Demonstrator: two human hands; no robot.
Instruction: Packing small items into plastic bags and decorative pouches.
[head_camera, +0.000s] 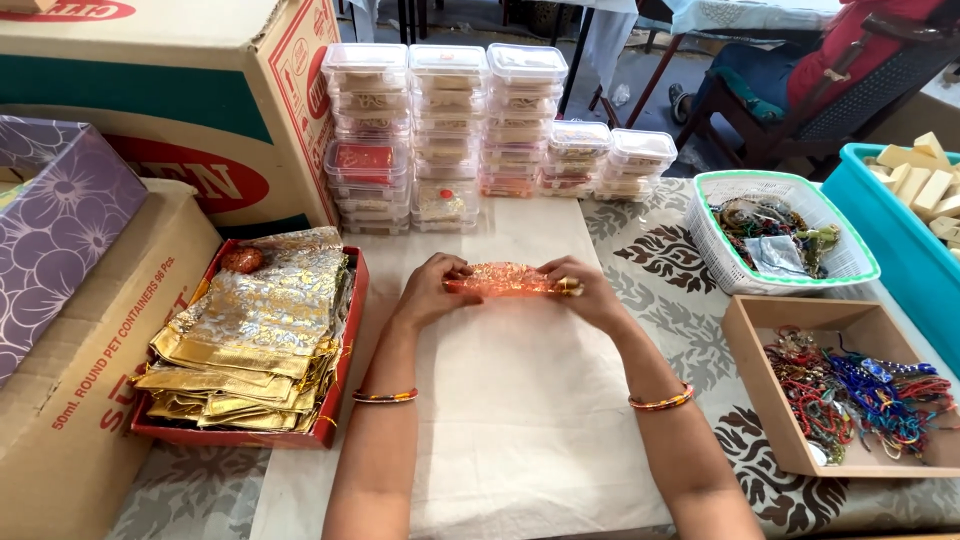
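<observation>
My left hand (432, 290) and my right hand (583, 290) hold the two ends of a small orange sheer pouch with gold pattern (505, 277), stretched flat between them just above a white cloth (500, 420) on the table. Both wrists wear orange bangles. To the left, a red tray (345, 390) holds a pile of gold and silver pouches (250, 340) and one orange pouch (242, 260).
Stacks of clear plastic containers (445, 130) stand behind the cloth. Large cardboard boxes (150, 110) fill the left side. On the right sit a white basket (850, 262) of beads, a cardboard tray (760, 400) of coloured threads and a teal crate (900, 250). A seated person (840, 50) is far back.
</observation>
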